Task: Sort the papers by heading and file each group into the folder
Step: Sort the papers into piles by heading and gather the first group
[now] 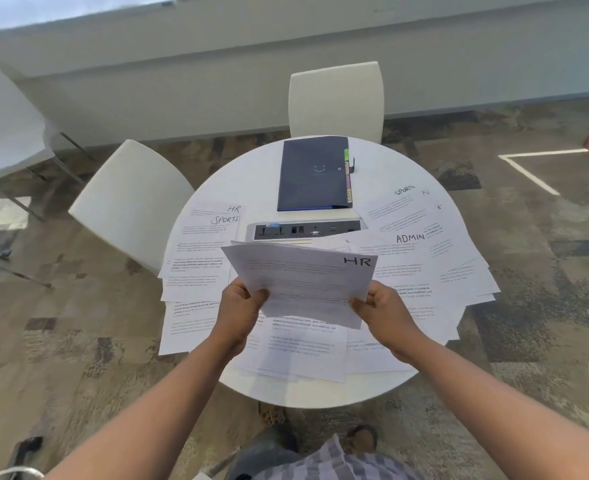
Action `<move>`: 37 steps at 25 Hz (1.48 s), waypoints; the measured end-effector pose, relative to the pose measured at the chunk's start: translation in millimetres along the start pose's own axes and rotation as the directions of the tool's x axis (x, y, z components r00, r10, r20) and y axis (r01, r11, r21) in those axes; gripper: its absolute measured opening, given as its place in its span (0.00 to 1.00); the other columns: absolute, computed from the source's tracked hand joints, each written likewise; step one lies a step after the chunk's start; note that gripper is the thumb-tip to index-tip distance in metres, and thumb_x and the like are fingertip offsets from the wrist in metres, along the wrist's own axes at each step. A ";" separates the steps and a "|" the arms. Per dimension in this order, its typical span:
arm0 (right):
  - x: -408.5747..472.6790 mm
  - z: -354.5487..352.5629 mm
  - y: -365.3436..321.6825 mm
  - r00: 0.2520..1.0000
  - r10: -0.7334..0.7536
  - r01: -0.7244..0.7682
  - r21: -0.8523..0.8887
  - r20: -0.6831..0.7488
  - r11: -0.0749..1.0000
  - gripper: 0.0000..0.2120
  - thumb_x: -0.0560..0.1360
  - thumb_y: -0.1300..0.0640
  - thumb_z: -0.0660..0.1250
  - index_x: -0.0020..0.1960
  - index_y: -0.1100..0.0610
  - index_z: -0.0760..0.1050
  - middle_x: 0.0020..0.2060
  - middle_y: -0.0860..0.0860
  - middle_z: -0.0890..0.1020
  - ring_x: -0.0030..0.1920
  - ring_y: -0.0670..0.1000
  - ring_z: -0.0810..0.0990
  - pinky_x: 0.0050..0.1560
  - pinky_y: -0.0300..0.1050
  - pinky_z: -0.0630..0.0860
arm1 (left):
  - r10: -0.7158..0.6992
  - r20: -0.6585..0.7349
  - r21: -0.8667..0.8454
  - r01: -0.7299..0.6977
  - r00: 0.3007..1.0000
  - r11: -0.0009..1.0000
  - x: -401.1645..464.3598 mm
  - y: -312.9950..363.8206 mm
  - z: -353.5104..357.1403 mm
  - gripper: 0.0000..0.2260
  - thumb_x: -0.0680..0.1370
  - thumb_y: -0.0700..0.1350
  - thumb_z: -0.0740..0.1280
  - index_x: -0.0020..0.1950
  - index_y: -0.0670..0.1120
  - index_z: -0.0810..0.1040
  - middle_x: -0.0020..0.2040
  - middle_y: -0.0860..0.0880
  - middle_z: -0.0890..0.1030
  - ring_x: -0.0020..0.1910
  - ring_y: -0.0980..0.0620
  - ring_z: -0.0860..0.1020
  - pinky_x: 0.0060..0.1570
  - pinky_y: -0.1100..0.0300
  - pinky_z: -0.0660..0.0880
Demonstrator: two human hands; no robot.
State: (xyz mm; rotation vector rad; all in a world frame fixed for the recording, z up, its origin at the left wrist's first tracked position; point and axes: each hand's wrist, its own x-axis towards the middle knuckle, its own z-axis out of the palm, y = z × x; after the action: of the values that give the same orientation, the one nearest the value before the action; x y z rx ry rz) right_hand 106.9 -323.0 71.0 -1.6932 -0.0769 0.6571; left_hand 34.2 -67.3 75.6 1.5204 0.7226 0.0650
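- While held above the round white table (372, 393) at frame centre: a small stack of papers headed "HR" (303, 275), pinched at its lower corners.
- Left hand (239, 306): fingers and thumb curled round the stack's lower left corner.
- Right hand (383, 308): thumb and fingers gripping the stack's lower right corner.
- Spread over the tabletop beneath and to both sides: loose printed sheets (196, 271), some overlapping, with handwritten headings "HR", "SPORTS" and "ADMIN".
- At upper centre, on the table's far side: dark blue folder (312, 174), closed, lying flat, coloured tabs along its right edge.
- Just below the folder: grey socket panel (307, 230) set in the table.
- Beyond the table, at upper centre and centre left: white chairs (336, 98).
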 end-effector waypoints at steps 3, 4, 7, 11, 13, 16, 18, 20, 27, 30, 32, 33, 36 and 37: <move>1.9 -3.1 7.3 0.999 0.032 -0.030 -0.075 0.026 0.997 0.12 0.83 0.63 0.65 0.57 0.47 0.80 0.49 0.41 0.86 0.50 0.42 0.83 0.52 0.43 0.80 | -0.022 0.032 0.104 0.019 0.999 0.994 -6.0 -9.2 -0.4 0.12 0.80 0.32 0.65 0.56 0.47 0.81 0.52 0.49 0.86 0.52 0.49 0.82 0.47 0.60 0.77; 2.5 -4.1 9.9 0.998 0.043 -0.039 -0.090 0.043 0.995 0.11 0.83 0.63 0.65 0.57 0.48 0.80 0.47 0.40 0.86 0.48 0.41 0.84 0.50 0.41 0.79 | -0.029 0.056 0.144 0.021 0.998 0.989 -6.4 -14.3 -2.1 0.12 0.81 0.33 0.65 0.56 0.48 0.81 0.53 0.48 0.85 0.52 0.48 0.82 0.47 0.60 0.76; 5.0 -3.8 23.4 0.996 0.068 -0.059 -0.138 0.065 0.989 0.13 0.83 0.62 0.64 0.57 0.46 0.81 0.50 0.41 0.87 0.54 0.45 0.84 0.54 0.43 0.79 | -0.037 0.098 0.198 0.017 0.995 0.980 -7.1 -21.8 -5.4 0.12 0.81 0.35 0.65 0.56 0.51 0.82 0.55 0.50 0.85 0.55 0.49 0.82 0.50 0.59 0.77; 8.6 1.7 32.1 0.999 0.050 -0.050 -0.184 -0.005 0.982 0.12 0.84 0.59 0.62 0.58 0.48 0.82 0.52 0.47 0.86 0.54 0.54 0.83 0.51 0.50 0.79 | -0.006 0.079 0.190 -0.010 0.997 0.982 -9.1 -20.8 -4.0 0.12 0.83 0.37 0.65 0.61 0.50 0.82 0.54 0.54 0.87 0.55 0.55 0.83 0.52 0.60 0.78; 9.3 3.6 30.9 0.999 0.035 -0.039 -0.191 -0.020 0.981 0.13 0.84 0.59 0.61 0.57 0.45 0.82 0.52 0.47 0.86 0.53 0.54 0.83 0.53 0.57 0.80 | 0.027 0.053 0.199 -0.037 0.998 0.979 -11.3 -19.3 -2.9 0.11 0.83 0.38 0.65 0.60 0.50 0.82 0.53 0.55 0.86 0.53 0.57 0.83 0.50 0.61 0.77; 10.2 2.6 36.9 0.998 0.054 -0.049 -0.238 0.015 0.970 0.13 0.84 0.58 0.61 0.56 0.43 0.81 0.51 0.48 0.86 0.53 0.58 0.83 0.56 0.62 0.80 | -0.001 0.077 0.272 -0.020 0.997 0.962 -17.4 -23.6 -1.6 0.11 0.83 0.39 0.65 0.59 0.54 0.80 0.53 0.59 0.84 0.52 0.60 0.81 0.47 0.64 0.75; 8.3 3.3 40.6 0.997 0.070 -0.059 -0.267 0.033 0.962 0.13 0.84 0.58 0.61 0.57 0.44 0.81 0.52 0.47 0.85 0.54 0.56 0.82 0.56 0.60 0.79 | -0.020 0.134 0.338 -0.027 0.991 0.941 -23.0 -29.3 -1.9 0.11 0.84 0.41 0.65 0.60 0.58 0.77 0.54 0.62 0.82 0.53 0.62 0.79 0.47 0.65 0.74; 6.7 4.1 39.9 0.998 0.061 -0.054 -0.263 0.019 0.963 0.13 0.84 0.59 0.61 0.56 0.44 0.80 0.52 0.45 0.85 0.53 0.53 0.82 0.56 0.57 0.80 | -0.032 0.155 0.342 -0.023 0.987 0.939 -25.7 -34.8 -2.4 0.10 0.84 0.45 0.65 0.63 0.57 0.76 0.57 0.60 0.81 0.57 0.60 0.78 0.50 0.62 0.75; 3.2 0.5 18.8 0.999 -0.026 0.030 -0.106 0.038 0.994 0.13 0.84 0.61 0.63 0.54 0.46 0.83 0.51 0.40 0.87 0.53 0.44 0.85 0.56 0.48 0.81 | 0.023 0.077 0.253 -0.042 0.997 0.967 -35.8 -19.8 -6.9 0.08 0.84 0.45 0.65 0.56 0.53 0.85 0.51 0.61 0.87 0.50 0.63 0.84 0.44 0.71 0.78; 0.7 -0.3 17.8 0.997 -0.014 0.018 -0.049 0.073 0.999 0.13 0.83 0.62 0.65 0.55 0.46 0.84 0.52 0.41 0.88 0.53 0.44 0.86 0.56 0.45 0.81 | -0.001 0.057 0.201 -0.011 0.998 0.980 -37.9 -17.3 -8.5 0.08 0.84 0.44 0.66 0.57 0.49 0.85 0.52 0.57 0.88 0.50 0.60 0.85 0.43 0.70 0.79; -0.9 0.4 18.5 0.997 0.004 -0.005 0.006 0.075 1.000 0.12 0.83 0.62 0.65 0.55 0.49 0.84 0.51 0.43 0.88 0.52 0.46 0.87 0.54 0.44 0.82 | -0.021 0.057 0.129 0.013 0.998 0.992 -40.7 -19.2 -9.8 0.08 0.83 0.42 0.67 0.59 0.46 0.85 0.53 0.54 0.88 0.51 0.57 0.86 0.44 0.68 0.80; -2.0 1.1 19.1 0.998 0.009 -0.012 0.045 0.067 0.999 0.11 0.83 0.63 0.65 0.55 0.51 0.84 0.50 0.45 0.88 0.51 0.47 0.87 0.51 0.43 0.83 | -0.032 0.060 0.089 0.027 0.998 0.996 -41.7 -20.6 -10.8 0.08 0.83 0.42 0.67 0.60 0.44 0.84 0.54 0.52 0.88 0.52 0.54 0.86 0.47 0.65 0.82; -4.4 2.6 22.5 0.998 0.040 -0.046 0.179 0.037 0.983 0.10 0.82 0.65 0.65 0.57 0.55 0.83 0.49 0.50 0.89 0.50 0.52 0.88 0.45 0.42 0.84 | -0.081 0.074 -0.021 0.082 0.994 0.996 -41.2 -24.0 -13.2 0.11 0.82 0.42 0.69 0.63 0.41 0.82 0.57 0.46 0.87 0.56 0.46 0.85 0.55 0.53 0.83; -4.7 3.4 22.7 0.998 0.057 -0.064 0.215 0.040 0.974 0.10 0.82 0.66 0.66 0.57 0.56 0.83 0.50 0.51 0.89 0.50 0.53 0.88 0.45 0.43 0.84 | -0.095 0.088 -0.056 0.100 0.992 0.993 -41.2 -25.9 -13.7 0.12 0.82 0.43 0.69 0.64 0.41 0.81 0.58 0.45 0.86 0.57 0.44 0.85 0.57 0.50 0.82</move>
State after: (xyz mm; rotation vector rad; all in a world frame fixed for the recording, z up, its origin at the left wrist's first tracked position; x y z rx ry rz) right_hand 94.6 -327.4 51.6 -1.4793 0.0223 0.7133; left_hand -15.0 -77.0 69.4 1.4193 0.7193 -0.0515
